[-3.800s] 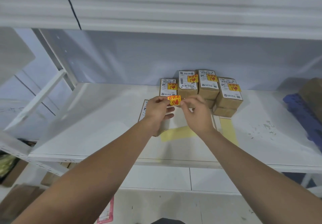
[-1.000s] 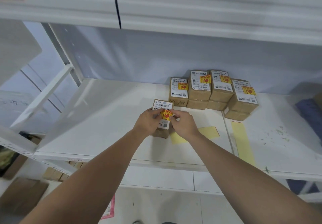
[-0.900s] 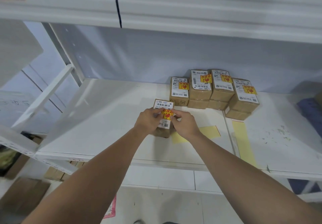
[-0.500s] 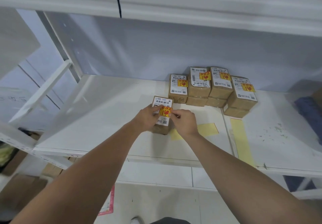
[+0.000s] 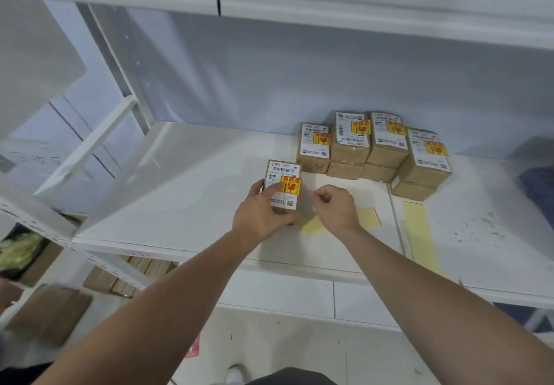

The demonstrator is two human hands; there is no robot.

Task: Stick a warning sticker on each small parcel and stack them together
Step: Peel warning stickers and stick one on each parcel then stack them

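A small brown parcel (image 5: 283,172) with a white label stands on the white shelf (image 5: 186,193). A yellow and red warning sticker (image 5: 290,184) lies on its label. My left hand (image 5: 260,211) grips the parcel, its thumb lying over the sticker's left edge. My right hand (image 5: 335,206) hovers just right of the parcel, fingers curled and holding nothing. Behind, several stickered parcels (image 5: 371,145) are stacked against the back wall.
Two yellow backing sheets lie on the shelf: one (image 5: 368,218) under my right hand, a long strip (image 5: 418,231) to its right. A dark blue object (image 5: 539,187) sits at the far right. Cardboard boxes (image 5: 51,312) stand on the floor below left.
The sticker went from held in the air onto the parcel's label. My right hand has let go of it and drawn back to the right; my left hand still holds the parcel.
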